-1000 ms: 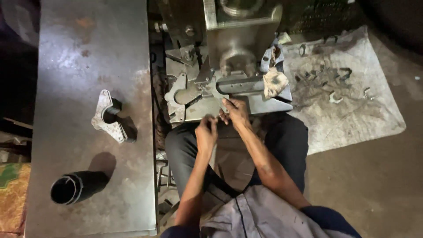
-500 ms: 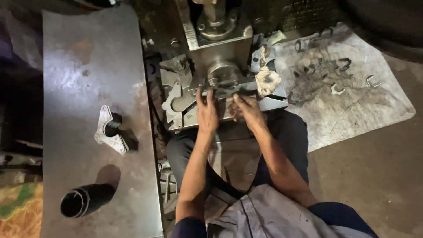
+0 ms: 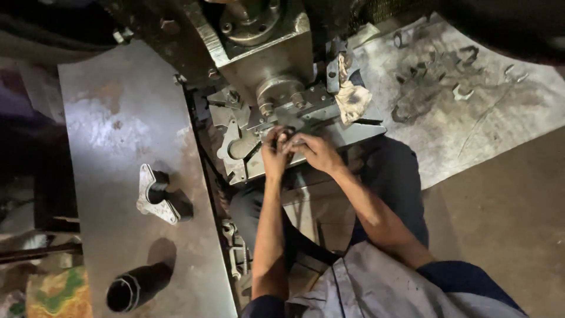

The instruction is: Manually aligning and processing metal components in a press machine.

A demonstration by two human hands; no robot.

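Note:
My left hand point(image 3: 275, 154) and my right hand point(image 3: 315, 150) meet at the front of a grey metal press die point(image 3: 259, 126), fingers curled together over a small dark part that I cannot make out. Both hands rest on the die's flat plate just below the round steel ram point(image 3: 276, 91). A dirty rag point(image 3: 352, 101) hangs on the machine just right of my hands.
A steel table point(image 3: 112, 135) stands to the left, bearing a flat metal bracket with a black tube point(image 3: 156, 194) and a black cylinder point(image 3: 138, 287). Several small stamped metal pieces point(image 3: 435, 76) lie on a grey sheet at the upper right. My legs are under the die.
My hands have drawn closer together, fingertips now touching at the die's front. The view has swung a little, so the machine sits higher and more tilted.

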